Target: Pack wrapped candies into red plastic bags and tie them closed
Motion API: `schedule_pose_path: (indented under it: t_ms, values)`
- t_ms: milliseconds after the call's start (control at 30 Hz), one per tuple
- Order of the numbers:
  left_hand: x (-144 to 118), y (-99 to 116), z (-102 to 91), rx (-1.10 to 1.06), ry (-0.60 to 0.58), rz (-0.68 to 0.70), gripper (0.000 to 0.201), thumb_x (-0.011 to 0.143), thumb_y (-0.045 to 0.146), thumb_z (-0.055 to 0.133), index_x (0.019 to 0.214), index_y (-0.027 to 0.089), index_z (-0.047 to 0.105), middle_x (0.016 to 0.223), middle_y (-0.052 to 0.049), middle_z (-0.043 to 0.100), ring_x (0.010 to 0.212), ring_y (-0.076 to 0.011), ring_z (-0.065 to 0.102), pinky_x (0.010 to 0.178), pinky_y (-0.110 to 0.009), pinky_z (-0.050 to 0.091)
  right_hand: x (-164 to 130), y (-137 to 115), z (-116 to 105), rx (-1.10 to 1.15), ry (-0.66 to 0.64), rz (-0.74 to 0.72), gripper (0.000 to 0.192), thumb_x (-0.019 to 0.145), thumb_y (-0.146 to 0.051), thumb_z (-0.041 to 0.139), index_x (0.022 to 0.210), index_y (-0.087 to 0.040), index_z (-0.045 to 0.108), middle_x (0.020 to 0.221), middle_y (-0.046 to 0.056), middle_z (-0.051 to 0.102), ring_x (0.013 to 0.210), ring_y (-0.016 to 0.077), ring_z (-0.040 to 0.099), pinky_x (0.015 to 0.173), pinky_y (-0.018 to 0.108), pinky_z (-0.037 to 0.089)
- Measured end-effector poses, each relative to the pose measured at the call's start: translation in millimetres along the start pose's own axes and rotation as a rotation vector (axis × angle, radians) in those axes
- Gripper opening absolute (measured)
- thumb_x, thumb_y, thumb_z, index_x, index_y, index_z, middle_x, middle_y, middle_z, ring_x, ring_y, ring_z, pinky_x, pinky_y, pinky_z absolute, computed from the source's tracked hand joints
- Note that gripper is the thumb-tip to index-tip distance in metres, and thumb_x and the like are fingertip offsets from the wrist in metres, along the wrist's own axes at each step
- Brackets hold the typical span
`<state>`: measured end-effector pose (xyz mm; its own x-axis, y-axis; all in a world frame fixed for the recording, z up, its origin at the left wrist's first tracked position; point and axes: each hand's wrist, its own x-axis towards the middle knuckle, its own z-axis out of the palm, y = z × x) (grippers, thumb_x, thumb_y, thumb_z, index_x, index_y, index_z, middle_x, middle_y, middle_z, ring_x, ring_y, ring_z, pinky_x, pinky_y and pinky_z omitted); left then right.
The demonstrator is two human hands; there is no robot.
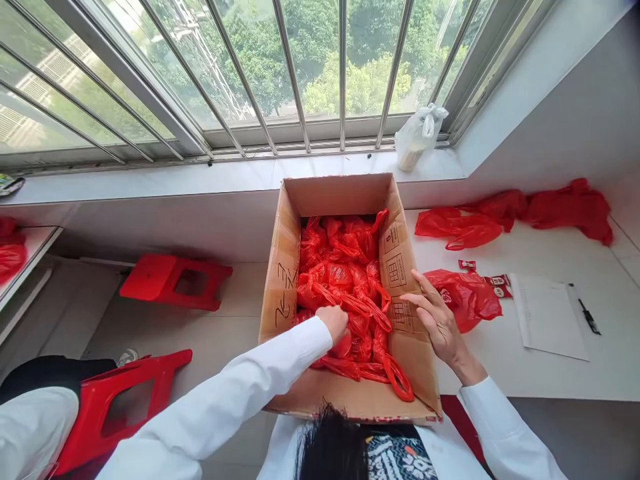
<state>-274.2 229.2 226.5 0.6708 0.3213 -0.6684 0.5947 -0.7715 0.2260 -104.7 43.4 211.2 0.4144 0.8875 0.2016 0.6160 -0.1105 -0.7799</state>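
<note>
A cardboard box [273,287] stands in front of me, flaps raised. Inside lie several knotted red plastic bags [345,283] whose contents I cannot make out. My left hand [334,323] reaches into the box, its fingers curled closed on a red plastic bag; the fingertips are partly hidden. Along the box's right flap, my right hand [440,327] rests with its fingers stretched out and apart, holding nothing. Just beyond that hand, a loose red plastic bag [467,300] lies on the white table [540,260].
Farther right are white paper [550,317], a black pen [590,317], small red packets [499,285] and more red bags [570,210]. A tied clear bag [420,137] sits on the windowsill. Red stools [167,280] stand at left, with a person [37,427] seated near.
</note>
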Motion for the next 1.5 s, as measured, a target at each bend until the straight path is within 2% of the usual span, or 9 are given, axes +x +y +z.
schedule_pose_path:
  t_ms: [167, 400, 567, 733, 900, 1033, 1167, 1333, 1500]
  values:
    - [41, -20, -40.7, 0.121, 0.214, -0.126, 0.049, 0.092, 0.038, 0.056, 0.135, 0.02, 0.045, 0.142, -0.012, 0.042, 0.125, -0.0303, 0.047, 0.101, -0.055, 0.042, 0, 2, 4, 0.019, 0.028, -0.005, 0.036, 0.096, -0.026, 0.032, 0.117, -0.027, 0.061, 0.158, 0.001, 0.025, 0.142, 0.0276, 0.028, 0.112, 0.052, 0.03]
    - [58, -29, 2.6, 0.181, 0.006, -0.274, 0.04, 0.091, 0.034, 0.058, 0.127, 0.017, 0.052, 0.127, -0.011, 0.055, 0.11, -0.0255, 0.058, 0.091, -0.048, 0.051, 1, 4, 5, 0.02, 0.03, -0.008, 0.036, 0.095, -0.027, 0.032, 0.117, -0.027, 0.06, 0.156, 0.001, 0.028, 0.141, 0.0285, 0.029, 0.114, 0.053, 0.026]
    - [59, -27, -13.0, 0.237, 0.029, -0.271, 0.037, 0.092, 0.033, 0.057, 0.125, 0.017, 0.053, 0.124, -0.01, 0.057, 0.107, -0.024, 0.059, 0.089, -0.046, 0.052, 1, 7, 9, 0.047, 0.028, -0.009, 0.036, 0.095, -0.028, 0.031, 0.117, -0.026, 0.061, 0.158, 0.0, 0.025, 0.141, 0.0287, 0.03, 0.113, 0.052, 0.026]
    - [77, 3, -24.8, 0.283, 0.179, -0.073, 0.051, 0.09, 0.037, 0.059, 0.136, 0.02, 0.045, 0.144, -0.012, 0.04, 0.127, -0.0317, 0.044, 0.102, -0.057, 0.04, 4, 7, 11, 0.064, 0.042, -0.012, 0.037, 0.096, -0.028, 0.03, 0.115, -0.025, 0.062, 0.158, -0.001, 0.025, 0.14, 0.0277, 0.031, 0.113, 0.048, 0.027]
    - [89, 35, 13.5, 0.271, 0.072, 0.198, 0.053, 0.09, 0.041, 0.058, 0.137, 0.021, 0.044, 0.146, -0.012, 0.04, 0.131, -0.0328, 0.041, 0.106, -0.06, 0.035, 6, 3, 11, 0.066, 0.03, -0.025, 0.036, 0.097, -0.026, 0.03, 0.117, -0.026, 0.059, 0.159, -0.002, 0.022, 0.14, 0.0251, 0.029, 0.114, 0.045, 0.025]
    - [92, 34, 26.1, 0.287, 0.01, 0.302, 0.046, 0.09, 0.041, 0.059, 0.13, 0.02, 0.051, 0.141, -0.012, 0.046, 0.129, -0.0314, 0.043, 0.106, -0.059, 0.035, 5, 4, 13, 0.082, 0.017, -0.021, 0.034, 0.097, -0.025, 0.03, 0.116, -0.028, 0.058, 0.159, -0.004, 0.022, 0.14, 0.0237, 0.029, 0.114, 0.044, 0.023]
    - [96, 16, -0.1, 0.294, 0.086, 0.288, 0.039, 0.091, 0.037, 0.058, 0.124, 0.019, 0.055, 0.13, -0.01, 0.054, 0.12, -0.0277, 0.052, 0.101, -0.055, 0.041, 5, 8, 16, 0.102, 0.01, -0.022, 0.034, 0.097, -0.026, 0.03, 0.117, -0.028, 0.058, 0.159, -0.003, 0.019, 0.141, 0.0244, 0.027, 0.114, 0.046, 0.02]
    - [108, -23, -44.0, 0.28, 0.365, 0.029, 0.04, 0.092, 0.034, 0.057, 0.127, 0.017, 0.052, 0.132, -0.011, 0.052, 0.117, -0.0269, 0.054, 0.096, -0.051, 0.047, 4, 10, 18, 0.113, 0.015, -0.029, 0.035, 0.098, -0.026, 0.029, 0.118, -0.028, 0.058, 0.159, -0.002, 0.02, 0.14, 0.0246, 0.027, 0.113, 0.045, 0.021]
    - [130, -51, -55.8, 0.272, 0.463, -0.065, 0.048, 0.09, 0.034, 0.059, 0.134, 0.019, 0.046, 0.142, -0.012, 0.044, 0.124, -0.0302, 0.048, 0.099, -0.054, 0.044, 4, 9, 18, 0.093, 0.015, -0.036, 0.035, 0.098, -0.026, 0.029, 0.119, -0.028, 0.057, 0.159, -0.003, 0.021, 0.142, 0.0243, 0.024, 0.115, 0.045, 0.017]
